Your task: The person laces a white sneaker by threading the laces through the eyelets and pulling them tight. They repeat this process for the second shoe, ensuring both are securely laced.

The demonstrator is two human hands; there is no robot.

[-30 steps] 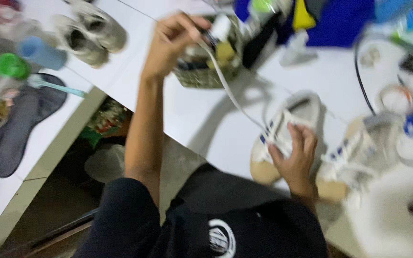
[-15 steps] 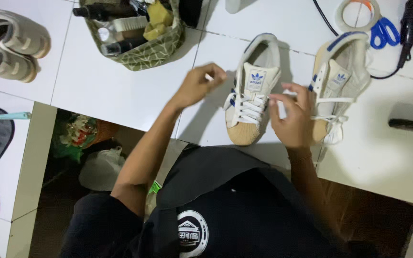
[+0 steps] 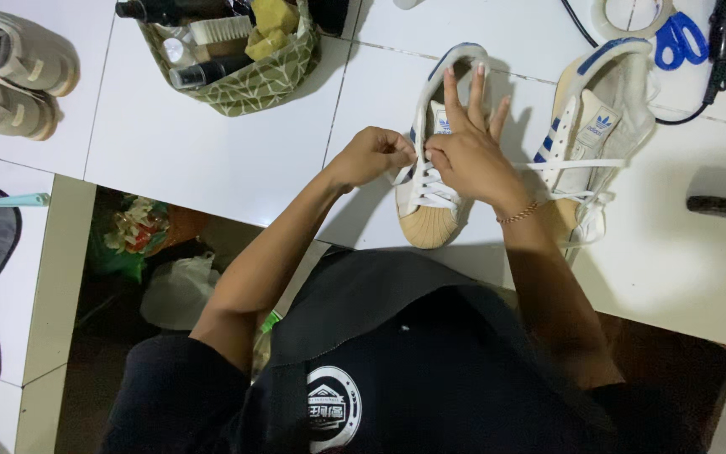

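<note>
Two hands meeting over one white sneaker point(image 3: 432, 181), centre of the frame, toe cap pointing down toward the body, likely so the lacing faces the wearer of the camera. Left hand point(image 3: 373, 155) curled into a loose fist, thumb and forefinger pinched together on the white lace point(image 3: 423, 175) beside the eyelets. Right hand point(image 3: 464, 151) pinching the same lace from the other side, remaining three fingers point(image 3: 474, 92) fanned straight up over the tongue, seemingly kept clear of the work. Both forearms angled inward from the lower frame, wrists bent. Second sneaker point(image 3: 591, 134) just to the right, laces loose, lying apart from both hands. Green patterned basket point(image 3: 241, 80) of brushes and bottles at upper centre-left; blue-handled scissors point(image 3: 681, 38) at upper right.
</note>
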